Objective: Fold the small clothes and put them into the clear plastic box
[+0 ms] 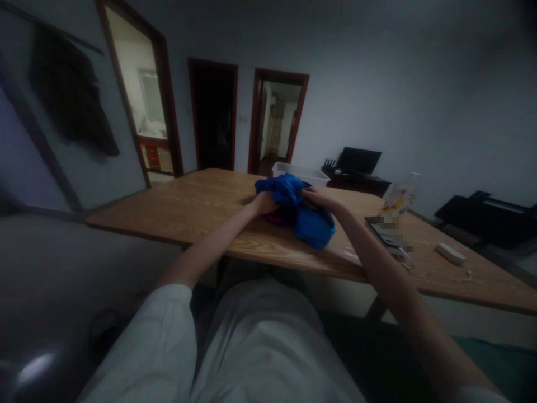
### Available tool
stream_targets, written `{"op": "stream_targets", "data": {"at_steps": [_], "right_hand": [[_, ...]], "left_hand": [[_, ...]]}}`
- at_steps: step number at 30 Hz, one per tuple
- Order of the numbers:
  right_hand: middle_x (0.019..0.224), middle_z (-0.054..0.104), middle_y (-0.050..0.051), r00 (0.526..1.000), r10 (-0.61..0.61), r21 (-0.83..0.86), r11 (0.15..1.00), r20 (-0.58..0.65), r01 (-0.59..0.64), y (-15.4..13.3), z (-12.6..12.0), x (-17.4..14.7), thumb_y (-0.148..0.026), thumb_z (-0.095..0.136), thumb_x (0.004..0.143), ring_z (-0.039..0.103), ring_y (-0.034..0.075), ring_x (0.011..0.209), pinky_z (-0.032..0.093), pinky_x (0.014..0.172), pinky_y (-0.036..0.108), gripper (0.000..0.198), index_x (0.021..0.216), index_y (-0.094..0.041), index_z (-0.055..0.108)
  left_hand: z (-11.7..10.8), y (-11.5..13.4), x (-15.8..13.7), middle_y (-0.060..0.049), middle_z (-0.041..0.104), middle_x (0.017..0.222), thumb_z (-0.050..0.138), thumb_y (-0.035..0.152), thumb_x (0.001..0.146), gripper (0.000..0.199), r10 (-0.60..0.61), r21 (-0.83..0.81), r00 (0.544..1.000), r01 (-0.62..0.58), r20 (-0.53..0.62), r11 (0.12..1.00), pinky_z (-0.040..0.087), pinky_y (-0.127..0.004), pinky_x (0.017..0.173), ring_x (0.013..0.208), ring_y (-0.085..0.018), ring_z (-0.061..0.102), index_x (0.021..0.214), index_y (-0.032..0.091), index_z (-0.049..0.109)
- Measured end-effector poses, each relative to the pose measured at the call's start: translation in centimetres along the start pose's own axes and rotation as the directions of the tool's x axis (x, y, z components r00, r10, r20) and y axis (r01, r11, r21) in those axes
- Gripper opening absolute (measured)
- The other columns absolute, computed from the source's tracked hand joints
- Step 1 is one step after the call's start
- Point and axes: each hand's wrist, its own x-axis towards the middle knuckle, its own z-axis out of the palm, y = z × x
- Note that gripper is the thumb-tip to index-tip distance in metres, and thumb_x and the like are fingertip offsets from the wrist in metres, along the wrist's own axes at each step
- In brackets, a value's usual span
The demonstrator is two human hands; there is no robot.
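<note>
A crumpled bright blue cloth (315, 226) is bunched up on the wooden table, one part of it hanging toward the table's near edge. Dark folds and a small reddish-pink patch show low in the bundle. My left hand (265, 202) grips its left side, with the fingers partly buried in the fabric. On the upper right of the bundle, my right hand (318, 197) is closed on the cloth, its fingertips pinching a fold. The exact kind of cloth item is too dim to tell.
Just behind the bundle stands a translucent plastic bin (300, 172). To the right on the wooden table (201, 196) are a dark flat tray or folder (384, 232), a patterned clear plastic bag (400, 196) and a white oblong case (451, 253). A monitor (359, 160) stands beyond.
</note>
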Motion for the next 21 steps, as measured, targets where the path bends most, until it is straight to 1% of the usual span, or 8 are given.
{"op": "stream_targets", "data": {"at_steps": [2, 4, 6, 8, 10, 14, 17, 21], "right_hand": [[0.054, 0.059, -0.001, 1.0, -0.007, 0.066, 0.998, -0.01, 0.007, 0.4, 0.3, 0.3, -0.042, 0.067, 0.092, 0.047, 0.011, 0.044, 0.04, 0.039, 0.022, 0.029, 0.072, -0.021, 0.059], [0.062, 0.067, 0.003, 1.0, 0.003, 0.151, 0.989, -0.03, 0.002, 0.6, 0.6, 0.5, -0.041, 0.063, 0.093, 0.059, 0.015, 0.052, 0.046, 0.043, 0.023, 0.024, 0.081, -0.021, 0.061], [0.075, 0.074, 0.006, 1.0, 0.002, 0.243, 0.97, -0.03, 0.005, 0.5, 0.8, 0.5, -0.039, 0.063, 0.093, 0.07, 0.019, 0.064, 0.055, 0.051, 0.025, 0.02, 0.092, -0.02, 0.062], [0.086, 0.077, 0.007, 1.0, -0.011, 0.333, 0.943, -0.011, 0.014, 0.2, 1.0, 0.4, -0.037, 0.064, 0.092, 0.074, 0.021, 0.074, 0.061, 0.062, 0.028, 0.02, 0.101, -0.019, 0.063], [0.092, 0.078, 0.007, 1.0, -0.021, 0.407, 0.913, 0.002, 0.018, -0.2, 1.2, 0.2, -0.034, 0.063, 0.091, 0.076, 0.021, 0.079, 0.064, 0.07, 0.031, 0.02, 0.104, -0.019, 0.064], [0.096, 0.077, 0.006, 0.999, -0.048, 0.503, 0.863, -0.002, 0.043, -1.0, 1.9, -0.1, -0.029, 0.062, 0.09, 0.075, 0.02, 0.081, 0.065, 0.077, 0.034, 0.019, 0.106, -0.02, 0.068], [0.096, 0.077, 0.004, 0.996, -0.081, 0.55, 0.83, -0.04, 0.09, -1.3, 2.2, -0.2, -0.03, 0.065, 0.086, 0.074, 0.022, 0.086, 0.065, 0.088, 0.038, 0.018, 0.1, -0.021, 0.07], [0.094, 0.077, 0.003, 0.992, -0.095, 0.591, 0.797, -0.082, 0.125, -1.8, 2.6, -0.3, -0.031, 0.067, 0.082, 0.074, 0.023, 0.094, 0.06, 0.102, 0.041, 0.013, 0.092, -0.022, 0.067]], "left_hand": [[0.1, -0.1, 0.1, -0.013, 0.071, 0.132, 0.058, 0.022, 0.092, 0.03, 0.025, 0.012, 1.0, -0.025, -0.009, 1.0, 0.05, -0.041, 0.11, 0.125, -0.028, 0.065, 0.118, 0.019, 0.073], [0.2, -0.3, 0.2, -0.012, 0.07, 0.134, 0.057, 0.021, 0.093, 0.032, 0.053, 0.006, 0.998, -0.053, -0.03, 0.999, 0.05, -0.04, 0.11, 0.127, -0.027, 0.064, 0.12, 0.019, 0.073], [0.4, -0.5, 0.2, -0.012, 0.069, 0.136, 0.057, 0.021, 0.094, 0.032, 0.072, 0.018, 0.997, -0.072, -0.039, 0.997, 0.049, -0.04, 0.111, 0.127, -0.028, 0.064, 0.122, 0.019, 0.073], [0.6, -0.6, 0.1, -0.013, 0.068, 0.137, 0.057, 0.023, 0.095, 0.033, 0.09, 0.045, 0.995, -0.088, -0.044, 0.995, 0.048, -0.042, 0.112, 0.128, -0.028, 0.064, 0.124, 0.02, 0.072], [0.7, -0.6, -0.1, -0.013, 0.068, 0.138, 0.057, 0.025, 0.097, 0.034, 0.104, 0.064, 0.993, -0.101, -0.047, 0.993, 0.047, -0.043, 0.113, 0.13, -0.029, 0.063, 0.128, 0.02, 0.07], [0.6, -0.6, -0.5, -0.015, 0.068, 0.137, 0.055, 0.028, 0.099, 0.034, 0.127, 0.063, 0.991, -0.124, -0.045, 0.99, 0.048, -0.042, 0.111, 0.13, -0.029, 0.063, 0.129, 0.02, 0.069], [0.5, -0.4, -0.7, -0.015, 0.067, 0.138, 0.055, 0.031, 0.1, 0.033, 0.128, 0.055, 0.99, -0.125, -0.066, 0.991, 0.047, -0.04, 0.112, 0.133, -0.028, 0.061, 0.128, 0.019, 0.069], [0.3, -0.2, -1.0, -0.017, 0.068, 0.135, 0.052, 0.037, 0.102, 0.035, 0.069, 0.009, 0.993, -0.068, -0.091, 0.998, 0.047, -0.04, 0.11, 0.129, -0.028, 0.062, 0.124, 0.016, 0.07]]}}
